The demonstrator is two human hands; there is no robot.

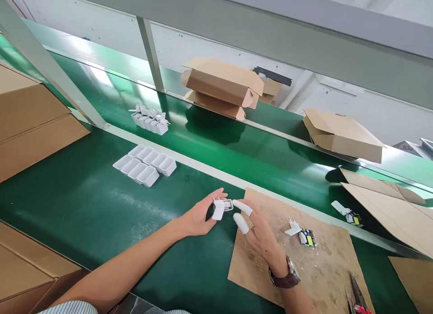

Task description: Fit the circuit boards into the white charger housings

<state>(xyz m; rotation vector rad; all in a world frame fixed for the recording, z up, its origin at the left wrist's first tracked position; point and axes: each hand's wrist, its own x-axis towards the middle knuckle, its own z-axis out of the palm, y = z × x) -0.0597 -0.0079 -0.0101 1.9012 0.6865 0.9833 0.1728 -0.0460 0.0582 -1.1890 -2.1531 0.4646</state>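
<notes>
Two hands are working over a green bench (84,187).
A cardboard sheet (270,264) is lying along the pale rail (203,171); beyond the rail, a row of white cases (150,126) is carrying plug pieces, while open-topped cases (144,169) are standing nearer. The left hand (200,216) is holding a white case (229,205) and plug piece (219,210) beside the sheet's edge; the right hand (260,233) is hovering close, thumb and forefinger parted.

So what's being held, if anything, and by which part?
The left hand holds a small white casing by its left end, between thumb and fingers. The right hand appears empty; whether its fingertip touches the casing can't be told.
</notes>
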